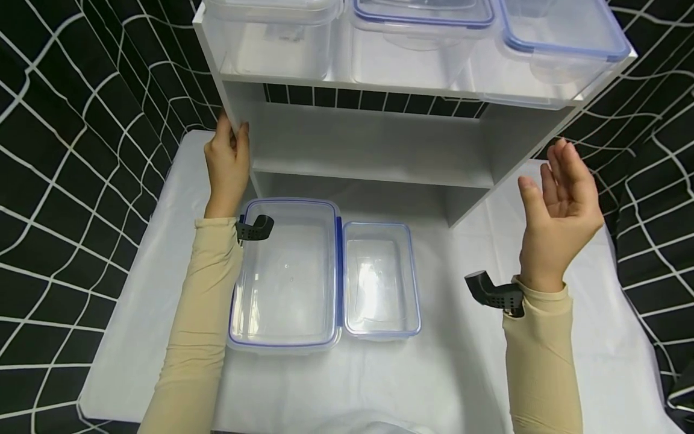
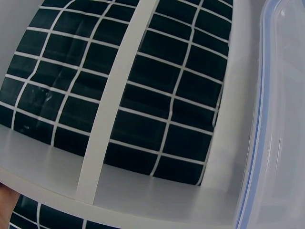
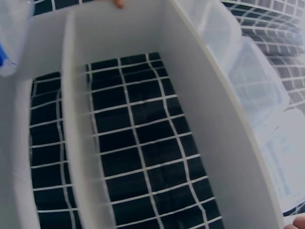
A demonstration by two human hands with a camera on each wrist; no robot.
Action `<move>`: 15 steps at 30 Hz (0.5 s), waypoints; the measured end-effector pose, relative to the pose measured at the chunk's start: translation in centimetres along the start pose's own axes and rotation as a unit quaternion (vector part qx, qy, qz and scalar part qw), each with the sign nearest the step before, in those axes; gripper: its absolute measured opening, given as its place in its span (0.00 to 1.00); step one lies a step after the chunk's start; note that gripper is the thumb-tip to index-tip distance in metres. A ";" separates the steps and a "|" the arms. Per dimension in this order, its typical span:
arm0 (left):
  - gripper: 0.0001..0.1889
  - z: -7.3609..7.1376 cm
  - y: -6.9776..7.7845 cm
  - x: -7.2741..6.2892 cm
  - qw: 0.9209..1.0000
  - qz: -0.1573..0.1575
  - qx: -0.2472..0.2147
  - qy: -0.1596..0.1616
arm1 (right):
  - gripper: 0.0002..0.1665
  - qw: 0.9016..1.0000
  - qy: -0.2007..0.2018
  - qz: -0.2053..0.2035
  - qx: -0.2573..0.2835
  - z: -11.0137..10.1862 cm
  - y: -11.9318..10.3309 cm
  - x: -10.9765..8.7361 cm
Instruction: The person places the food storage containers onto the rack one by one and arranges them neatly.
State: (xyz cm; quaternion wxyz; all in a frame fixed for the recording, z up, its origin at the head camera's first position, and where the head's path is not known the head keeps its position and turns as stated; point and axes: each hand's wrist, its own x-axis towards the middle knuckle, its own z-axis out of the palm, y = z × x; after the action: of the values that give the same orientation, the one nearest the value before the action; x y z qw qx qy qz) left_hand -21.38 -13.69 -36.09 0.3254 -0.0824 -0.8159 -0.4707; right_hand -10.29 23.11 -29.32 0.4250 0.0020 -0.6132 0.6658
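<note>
A white open shelf unit [image 1: 374, 141] stands at the back of the white-covered table. My left hand [image 1: 228, 166] pinches the front edge of its left side panel, thumb on the inner face and fingers round the outside. A sliver of that hand shows at the lower left of the left wrist view. Beside the right side panel, my right hand [image 1: 566, 208] is raised with the palm turned inward and the fingers loosely extended, holding nothing. Fingertips [image 3: 299, 223] of it show at the lower right corner of the right wrist view.
Before the unit sit a large clear container [image 1: 287, 277] with a blue-rimmed lid and a smaller one [image 1: 379, 280], side by side. Three clear containers, including a middle one [image 1: 423, 54], stand on the unit's top. Black netted-pattern cloth [image 1: 70, 199] hangs around the table.
</note>
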 end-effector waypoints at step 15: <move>0.18 -0.1 0.1 0.0 1.000 -0.004 0.005 -0.003 | 0.28 0.998 -0.063 0.016 -0.024 -3.4 1.6 -4.0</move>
State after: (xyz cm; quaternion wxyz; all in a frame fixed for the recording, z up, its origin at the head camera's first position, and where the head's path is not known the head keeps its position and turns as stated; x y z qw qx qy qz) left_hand -21.30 -13.73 -35.95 0.3218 -0.0785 -0.8196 -0.4674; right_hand -6.87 23.84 -33.60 0.3741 0.0241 -0.6546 0.6565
